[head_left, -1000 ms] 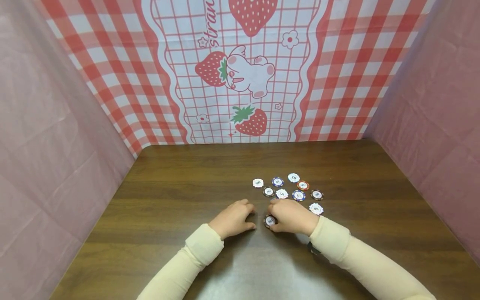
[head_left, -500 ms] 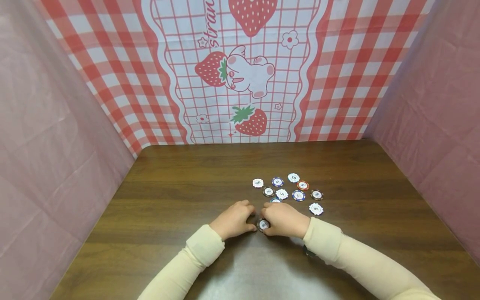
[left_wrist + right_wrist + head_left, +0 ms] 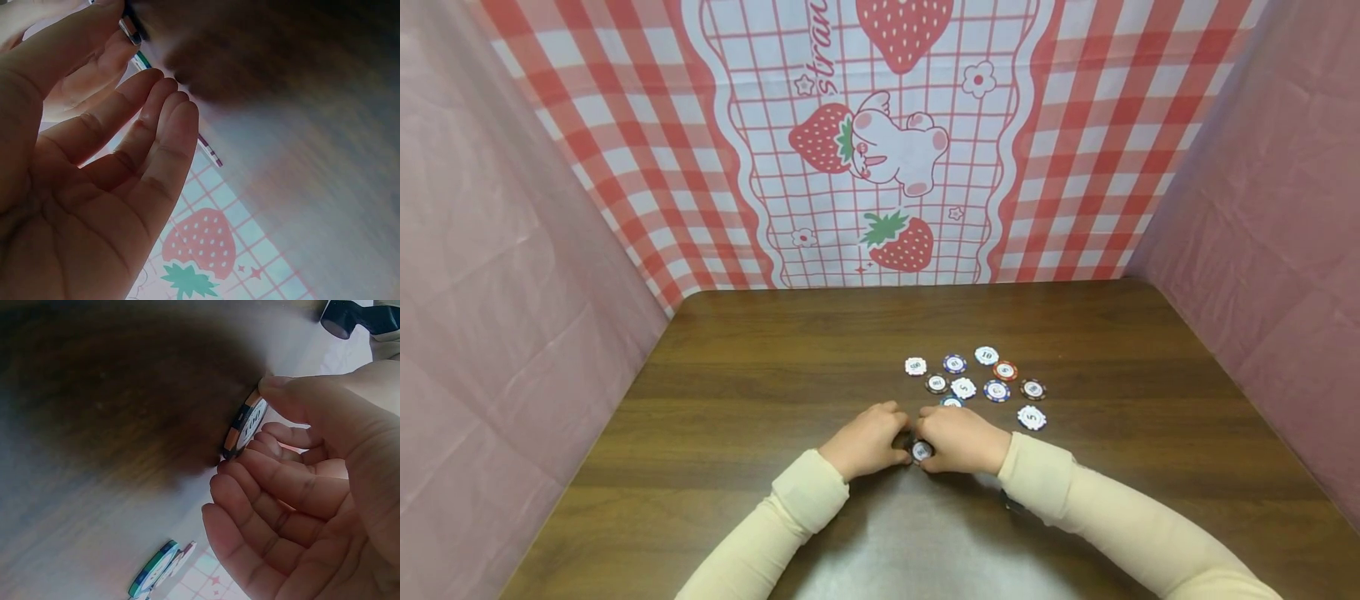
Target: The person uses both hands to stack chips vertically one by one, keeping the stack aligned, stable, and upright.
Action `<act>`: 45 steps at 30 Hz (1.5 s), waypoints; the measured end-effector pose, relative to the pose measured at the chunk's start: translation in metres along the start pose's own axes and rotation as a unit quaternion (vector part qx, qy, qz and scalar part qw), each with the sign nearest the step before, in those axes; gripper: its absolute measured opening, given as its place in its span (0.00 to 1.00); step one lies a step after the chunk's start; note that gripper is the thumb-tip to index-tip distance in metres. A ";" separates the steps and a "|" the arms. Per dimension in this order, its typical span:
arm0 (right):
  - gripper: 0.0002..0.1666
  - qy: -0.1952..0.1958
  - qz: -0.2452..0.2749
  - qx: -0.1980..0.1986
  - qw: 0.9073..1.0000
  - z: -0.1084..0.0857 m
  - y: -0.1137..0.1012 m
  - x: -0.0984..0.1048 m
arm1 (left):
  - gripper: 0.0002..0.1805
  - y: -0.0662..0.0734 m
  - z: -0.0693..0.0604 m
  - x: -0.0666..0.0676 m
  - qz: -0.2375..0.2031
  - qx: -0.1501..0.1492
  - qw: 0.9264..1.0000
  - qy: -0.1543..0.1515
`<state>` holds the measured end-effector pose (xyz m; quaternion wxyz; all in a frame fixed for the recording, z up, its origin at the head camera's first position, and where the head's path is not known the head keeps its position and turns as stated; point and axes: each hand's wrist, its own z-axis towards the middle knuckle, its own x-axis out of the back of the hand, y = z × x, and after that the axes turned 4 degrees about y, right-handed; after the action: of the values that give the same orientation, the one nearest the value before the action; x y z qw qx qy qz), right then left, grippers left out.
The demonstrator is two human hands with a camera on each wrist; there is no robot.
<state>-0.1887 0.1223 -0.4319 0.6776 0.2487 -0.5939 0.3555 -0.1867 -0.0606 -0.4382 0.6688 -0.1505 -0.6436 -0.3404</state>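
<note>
A black poker chip (image 3: 921, 452) lies near the middle of the table, between the two hands. In the right wrist view the chip (image 3: 251, 425) reads 100 and has orange edge patches. My right hand (image 3: 966, 440) pinches it by the rim between thumb and fingertips. Just left of the chip is my left hand (image 3: 867, 437), its fingers loosely bent, with the thumb close to the chip's left side. Whether that thumb touches the chip cannot be told. The left wrist view shows the left hand (image 3: 106, 156) with no chip inside its palm.
Beyond the right hand lie several loose chips, among them a green-edged one (image 3: 952, 402), a white one (image 3: 1032, 417), a red one (image 3: 1005, 371) and a black one (image 3: 1033, 389). The wooden table (image 3: 760, 350) meets a strawberry-print cloth (image 3: 895, 167) at the back.
The right hand has slid the black chip left and slightly nearer the body, up to the left hand. The green-edged chip has come into view behind it. The left hand has barely moved.
</note>
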 end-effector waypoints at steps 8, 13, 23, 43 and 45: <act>0.12 -0.002 -0.010 0.001 1.000 0.001 0.001 -0.002 | 0.18 -0.001 0.001 -0.002 -0.004 -0.001 1.000 -0.007; 0.11 -0.003 -0.004 0.000 1.000 0.001 0.001 -0.001 | 0.17 -0.001 0.002 -0.004 -0.003 -0.006 1.000 -0.005; 0.14 -0.010 0.030 -0.018 0.999 -0.005 0.007 0.005 | 0.18 0.002 0.003 -0.002 -0.007 -0.014 1.000 -0.011; 0.16 0.020 0.021 -0.080 0.996 -0.011 0.037 0.020 | 0.14 0.007 0.008 -0.004 0.001 -0.037 0.999 -0.015; 0.16 0.026 0.024 -0.086 0.996 -0.012 0.040 0.020 | 0.13 0.007 0.008 -0.004 0.002 -0.037 0.999 -0.016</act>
<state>-0.2120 0.1601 -0.4177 0.7028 0.1658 -0.6107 0.3252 -0.1879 -0.0492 -0.4397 0.6532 -0.1821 -0.6406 -0.3604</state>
